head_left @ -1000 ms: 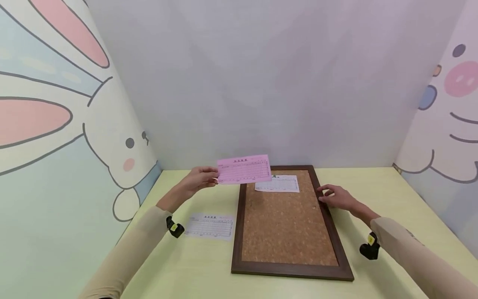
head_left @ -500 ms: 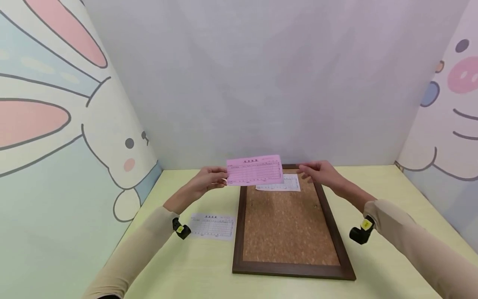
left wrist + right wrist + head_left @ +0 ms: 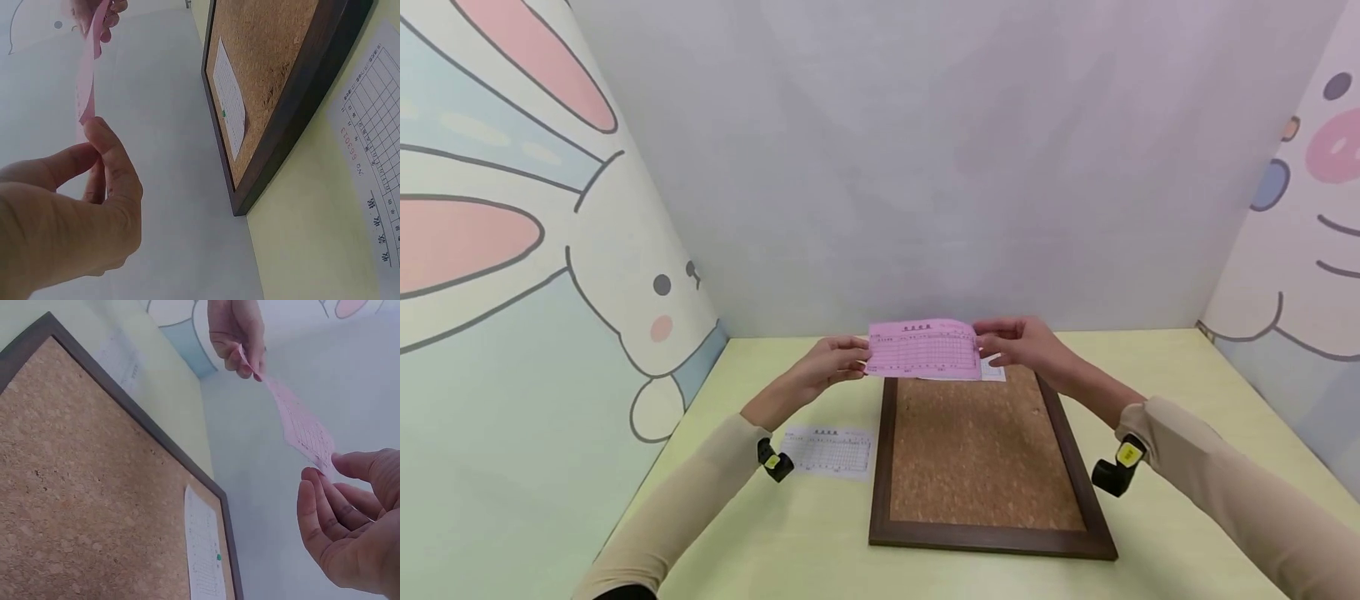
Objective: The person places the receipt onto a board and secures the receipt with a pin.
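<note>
A pink printed form (image 3: 921, 352) is held up above the far end of the cork board (image 3: 985, 454). My left hand (image 3: 826, 365) pinches its left edge between thumb and fingers. At the opposite edge, my right hand (image 3: 1028, 346) has thumb and fingertips on the paper, pinching it. Behind the pink form, a white form (image 3: 203, 547) lies on the cork near the far frame edge, with a green pin (image 3: 219, 557) at its top. In the head view most of that white form is hidden.
Left of the board, another white form (image 3: 829, 453) lies on the pale yellow table (image 3: 775, 533). The board's dark brown frame (image 3: 992, 536) forms a raised border. A grey wall (image 3: 925, 167) stands behind, with cartoon-painted walls on both sides.
My right hand has left the board's right frame and come up to the pink form's right edge. My left hand has carried the form slightly to the right.
</note>
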Tool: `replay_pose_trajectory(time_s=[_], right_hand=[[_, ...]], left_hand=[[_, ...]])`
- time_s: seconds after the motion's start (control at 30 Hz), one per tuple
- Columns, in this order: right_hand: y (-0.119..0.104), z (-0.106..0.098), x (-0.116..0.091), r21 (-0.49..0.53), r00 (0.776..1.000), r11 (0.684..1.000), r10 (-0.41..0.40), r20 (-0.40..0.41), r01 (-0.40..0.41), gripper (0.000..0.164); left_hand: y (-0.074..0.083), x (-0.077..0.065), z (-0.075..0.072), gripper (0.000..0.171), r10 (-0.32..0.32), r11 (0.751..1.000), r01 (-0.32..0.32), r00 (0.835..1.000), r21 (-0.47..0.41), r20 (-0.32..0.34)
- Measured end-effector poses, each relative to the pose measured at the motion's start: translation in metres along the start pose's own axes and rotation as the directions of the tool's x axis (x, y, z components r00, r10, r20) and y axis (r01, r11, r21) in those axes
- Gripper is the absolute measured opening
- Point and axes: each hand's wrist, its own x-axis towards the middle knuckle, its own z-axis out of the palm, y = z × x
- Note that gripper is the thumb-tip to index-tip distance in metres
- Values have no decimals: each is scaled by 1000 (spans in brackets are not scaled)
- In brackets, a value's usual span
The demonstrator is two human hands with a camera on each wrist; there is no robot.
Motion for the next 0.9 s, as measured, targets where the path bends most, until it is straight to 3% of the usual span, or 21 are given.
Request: replay_pose_trajectory(time_s=[0.2, 0.5, 0.7, 0.9], right_hand=[[6, -7, 0, 1, 999, 999, 42, -4, -42, 54], [20, -9, -1, -23, 994, 994, 108, -18, -108, 46], [30, -11, -3, -86, 993, 989, 114, -32, -116, 39], [45, -14, -7, -125, 991, 984, 124, -52, -129, 36]], left_hand=[[1, 4, 5, 27, -16, 1000, 15, 1000, -26, -16], [-8, 12, 14, 24, -26, 1000, 26, 999, -18, -33], [-17, 13, 23, 23, -22, 999, 23, 999, 38, -25], [-34, 18, 36, 22, -46, 999, 46, 999, 27, -13]])
